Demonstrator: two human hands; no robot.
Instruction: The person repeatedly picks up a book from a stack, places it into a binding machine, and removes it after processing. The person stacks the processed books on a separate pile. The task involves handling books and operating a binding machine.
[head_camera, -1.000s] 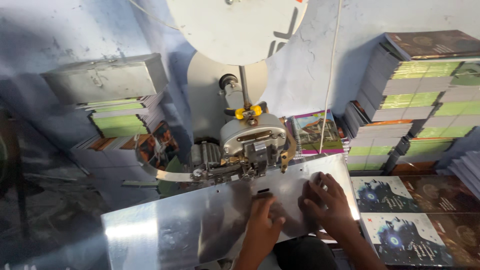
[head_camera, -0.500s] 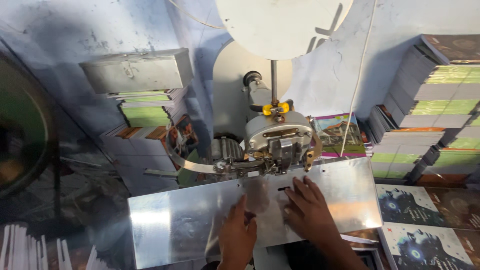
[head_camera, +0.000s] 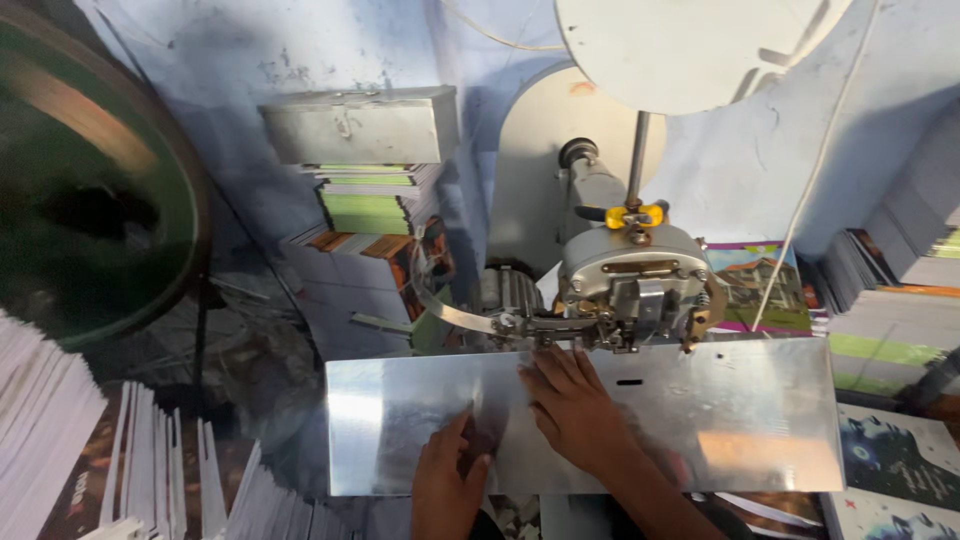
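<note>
My left hand (head_camera: 447, 483) lies flat on the shiny metal plate (head_camera: 740, 415) of a stitching machine, near its front edge, fingers together. My right hand (head_camera: 572, 402) rests palm down on the plate just in front of the machine's grey metal head (head_camera: 630, 285), fingers spread and pointing at it. Whether either hand presses a sheet against the plate I cannot tell. A thin metal strip (head_camera: 440, 305) curves into the head from the left. A large white disc (head_camera: 690, 45) hangs above on a rod.
Stacks of books with green spines (head_camera: 365, 195) stand at the back left under a grey metal box (head_camera: 360, 125). More stacks (head_camera: 900, 300) sit at the right, printed covers (head_camera: 900, 460) at lower right. Piles of white paper (head_camera: 110, 460) fill the lower left. A dark wheel (head_camera: 90, 180) is at left.
The view has swung left, bringing the dark wheel and paper piles into sight. Both hands stay flat on the plate by the machine head.
</note>
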